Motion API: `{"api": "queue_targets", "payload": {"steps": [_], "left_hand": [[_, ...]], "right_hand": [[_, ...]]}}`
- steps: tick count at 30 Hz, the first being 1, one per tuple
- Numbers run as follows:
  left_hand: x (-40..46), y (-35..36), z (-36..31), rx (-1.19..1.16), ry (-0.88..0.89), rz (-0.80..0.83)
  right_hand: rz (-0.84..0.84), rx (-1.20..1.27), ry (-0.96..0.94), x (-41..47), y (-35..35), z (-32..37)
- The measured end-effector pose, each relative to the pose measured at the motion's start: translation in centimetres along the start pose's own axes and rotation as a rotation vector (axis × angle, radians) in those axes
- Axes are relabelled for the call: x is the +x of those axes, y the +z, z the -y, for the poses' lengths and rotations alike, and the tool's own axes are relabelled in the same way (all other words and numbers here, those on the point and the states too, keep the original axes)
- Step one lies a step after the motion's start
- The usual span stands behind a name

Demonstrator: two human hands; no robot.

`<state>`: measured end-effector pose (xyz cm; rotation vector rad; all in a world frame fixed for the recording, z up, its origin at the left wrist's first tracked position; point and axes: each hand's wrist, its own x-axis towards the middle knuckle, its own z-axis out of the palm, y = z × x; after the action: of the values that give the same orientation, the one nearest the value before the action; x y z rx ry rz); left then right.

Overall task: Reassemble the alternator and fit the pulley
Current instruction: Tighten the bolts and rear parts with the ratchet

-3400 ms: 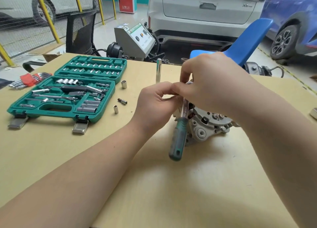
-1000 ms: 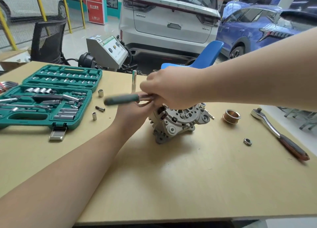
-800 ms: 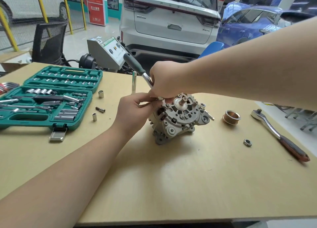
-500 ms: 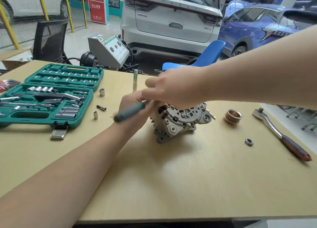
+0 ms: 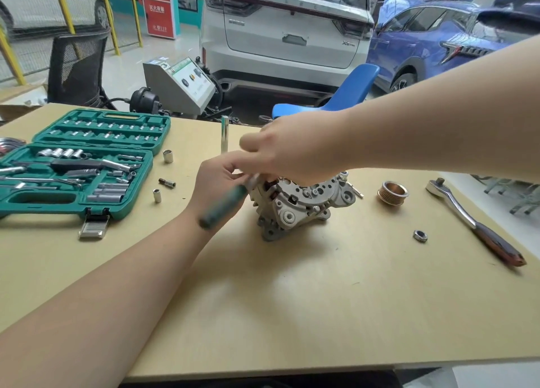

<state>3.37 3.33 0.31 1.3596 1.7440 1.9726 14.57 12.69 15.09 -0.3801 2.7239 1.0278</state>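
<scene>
The grey alternator [image 5: 304,209] stands on the table, rear housing toward me. My right hand [image 5: 289,154] reaches over its top and grips the head end of a green-handled ratchet [image 5: 223,206]. The handle is blurred and points down-left across my left wrist. My left hand [image 5: 219,177] has its fingers curled at the alternator's upper left edge, beside the ratchet head; what they pinch is hidden. The copper-coloured pulley [image 5: 392,193] lies loose to the right of the alternator. A nut [image 5: 420,235] lies nearer me.
An open green socket case [image 5: 73,168] fills the left of the table. Beside it lie two loose sockets [image 5: 168,156] [image 5: 157,195] and a bit [image 5: 167,182]. A chrome extension [image 5: 224,135] stands upright behind my hands. A large red-handled ratchet [image 5: 473,221] lies at the right edge.
The green ratchet handle has swung round repeatedly, from pointing left, to up and back, to down-left now. My hands and the alternator stay in place.
</scene>
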Motion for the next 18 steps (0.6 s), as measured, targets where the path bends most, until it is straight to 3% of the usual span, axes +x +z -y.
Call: {"api": "queue_targets", "payload": {"steps": [3,6,8,13,18], "left_hand": [[0.0,0.4,-0.1,-0.020,-0.027,-0.047],[0.1,0.4,0.0,-0.011,-0.033,-0.061],[0.1,0.3,-0.1,0.007,-0.034,-0.066],[-0.1,-0.2,0.0,0.026,-0.027,-0.012],[-0.1,0.2,-0.4,0.066,-0.080,-0.030]], "right_hand": [[-0.018,0.497,0.500,1.0,-0.4,0.5],[0.031,0.640,0.680,2.1,-0.9,0.4],[0.020,0.528,0.587,2.0,-1.3,0.6],[0.060,-0.039,-0.017,0.8,-0.9,0.3],[-0.051,0.073,0.089,0.8,0.1,0.2]]}}
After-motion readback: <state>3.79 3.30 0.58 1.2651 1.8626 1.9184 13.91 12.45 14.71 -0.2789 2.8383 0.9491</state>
